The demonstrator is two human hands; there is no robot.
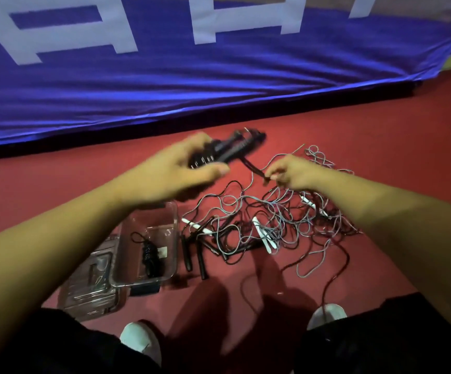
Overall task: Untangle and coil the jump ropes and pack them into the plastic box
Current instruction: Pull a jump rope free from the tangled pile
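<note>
My left hand (175, 168) grips a black coiled jump rope bundle (235, 147) with its handles, held above the red floor. My right hand (292, 172) pinches the dark loose end of that rope (256, 172) just to the right of the bundle. Below both hands lies a tangled pile of grey and dark red ropes (273, 222) with white handles (266, 236) and black handles (194, 255). The clear plastic box (175, 233) stands at the lower left of the pile and holds one coiled black rope (151, 257).
The box's clear lid (92, 290) lies on the floor left of the box. A blue banner with white letters (165, 76) hangs along the back. My white shoes (140, 338) and dark-clothed knees are at the bottom edge.
</note>
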